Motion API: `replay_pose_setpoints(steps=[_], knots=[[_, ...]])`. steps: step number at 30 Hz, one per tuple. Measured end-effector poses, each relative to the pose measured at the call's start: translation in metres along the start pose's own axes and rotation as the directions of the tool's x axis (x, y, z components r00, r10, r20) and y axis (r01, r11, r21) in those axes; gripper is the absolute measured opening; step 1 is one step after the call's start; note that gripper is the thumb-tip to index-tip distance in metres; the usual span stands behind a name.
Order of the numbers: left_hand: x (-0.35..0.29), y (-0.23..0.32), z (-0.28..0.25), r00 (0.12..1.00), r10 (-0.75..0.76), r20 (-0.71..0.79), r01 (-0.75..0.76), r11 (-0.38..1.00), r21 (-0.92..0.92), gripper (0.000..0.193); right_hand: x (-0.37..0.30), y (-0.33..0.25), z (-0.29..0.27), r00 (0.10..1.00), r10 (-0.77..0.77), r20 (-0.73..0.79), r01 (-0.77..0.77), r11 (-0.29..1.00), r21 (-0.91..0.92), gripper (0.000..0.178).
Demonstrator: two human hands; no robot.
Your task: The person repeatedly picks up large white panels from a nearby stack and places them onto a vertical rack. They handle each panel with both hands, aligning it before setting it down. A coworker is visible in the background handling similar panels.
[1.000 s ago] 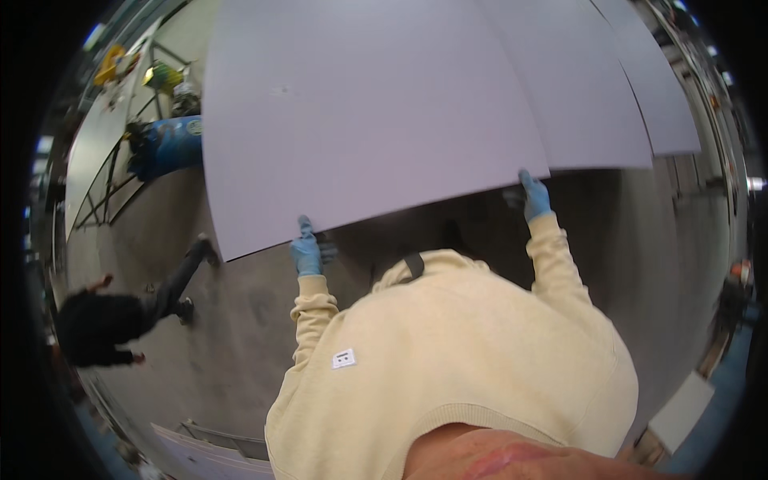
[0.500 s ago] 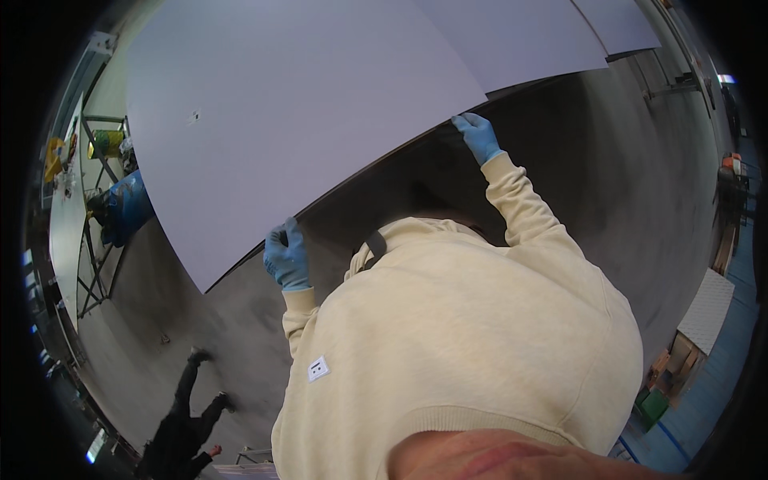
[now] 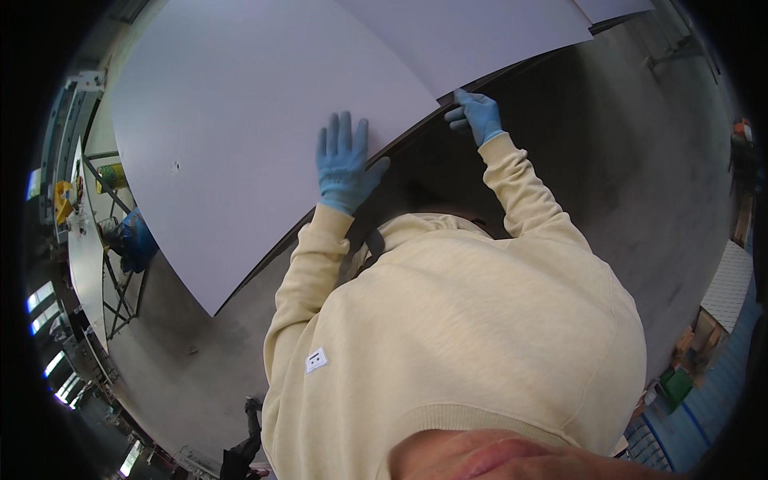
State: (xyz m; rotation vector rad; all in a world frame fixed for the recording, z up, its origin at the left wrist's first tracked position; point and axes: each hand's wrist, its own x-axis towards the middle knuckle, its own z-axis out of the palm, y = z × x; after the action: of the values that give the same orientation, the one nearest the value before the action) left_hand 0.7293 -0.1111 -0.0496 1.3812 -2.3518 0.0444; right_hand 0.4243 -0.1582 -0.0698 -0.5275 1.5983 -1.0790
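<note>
A large pale smooth sheet (image 3: 232,136) spreads out before me, its near edge running slantwise past my body. My left hand (image 3: 346,164), in a blue glove, lies flat on it near that edge, with fingers spread and thumb out to the side. My right hand (image 3: 478,118), gloved in blue too, is at the edge by the sheet's right corner. Its fingers are loosely bent and apart, with nothing seen between them. Beside that corner a second pale sheet (image 3: 488,36) continues to the right, and a dark layer shows beneath the edges.
On the left stands a metal-framed table (image 3: 88,256), with a blue bag (image 3: 138,240) and a yellow-green container (image 3: 112,178) by it. A person in dark clothes (image 3: 244,448) is partly visible at lower left. A green bin (image 3: 677,387) and white panel (image 3: 728,284) are at right.
My left hand has let go of the sheet's edge and moved up and right onto its surface. My right hand's fingers have loosened from the edge. The sheet's right corner appears further left.
</note>
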Motion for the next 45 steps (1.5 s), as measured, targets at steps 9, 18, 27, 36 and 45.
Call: replay_pose_setpoints(steps=[9, 18, 27, 36, 45], knots=[[0.040, 0.013, 0.010, 0.984, 0.064, 0.168, -0.077, 0.995, 0.069, 0.087, 0.000, -0.013, 0.006, 0.971, 0.211, 0.116, -0.230, 0.956, 0.183, 0.022], [0.071, 0.035, 0.016, 0.977, 0.144, 0.157, -0.149, 0.989, 0.022, 0.081, -0.010, -0.011, 0.018, 0.960, 0.276, 0.051, -0.276, 0.896, 0.347, 0.018], [0.118, 0.062, 0.029, 0.920, 0.369, 0.131, -0.371, 0.929, -0.010, 0.068, -0.002, 0.003, 0.034, 0.985, 0.134, -0.106, -0.068, 0.877, 0.475, 0.018], [0.127, 0.073, 0.041, 0.872, 0.462, 0.164, -0.462, 0.886, -0.038, 0.045, 0.006, 0.022, -0.004, 0.995, 0.020, -0.100, 0.012, 0.948, 0.318, 0.027], [0.137, 0.086, 0.033, 0.823, 0.491, 0.287, -0.510, 0.860, -0.008, 0.038, 0.019, -0.022, -0.051, 0.353, -0.857, 0.375, 0.720, -0.007, -0.694, 0.051]])
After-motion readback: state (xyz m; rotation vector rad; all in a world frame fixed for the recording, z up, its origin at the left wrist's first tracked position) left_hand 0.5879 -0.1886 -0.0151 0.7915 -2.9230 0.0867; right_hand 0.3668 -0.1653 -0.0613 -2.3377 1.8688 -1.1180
